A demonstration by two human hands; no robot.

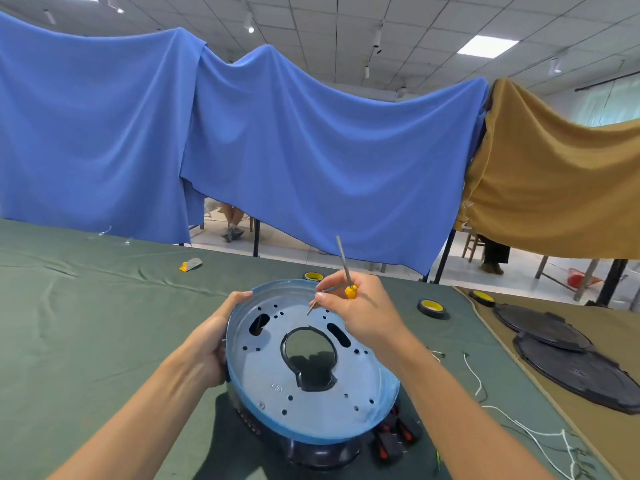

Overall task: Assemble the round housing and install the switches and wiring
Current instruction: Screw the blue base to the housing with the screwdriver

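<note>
Head view. The round housing (pixel 329 403) sat at the middle of the green-clothed table (pixel 86 306), close to its near edge. Its pale metal plate was tilted above a dark base (pixel 318 452).

The left hand (pixel 214 344) gripped the plate's left rim, thumb over the lip and fingers curled beneath. The right hand (pixel 360 310) hovered over the far part of the plate and clasped a yellow-handled screwdriver (pixel 350 292), shaft pointing up. Its thumb and forefinger pinched a thin screw-like piece (pixel 311 308), whose kind could not be confirmed.

Assessment: the plate appeared to be thin sheet metal, so probably light, stiff and smooth enough to slip. The rolled rim was judged the sound place to hold it. The edges of the central cut-out looked less safe for fingers.

Black-and-red switches (pixel 391 445) lay just beside the housing on its near right. White wiring (pixel 478 379) trailed toward the table's right edge; it looked limp and likely to snag
</note>
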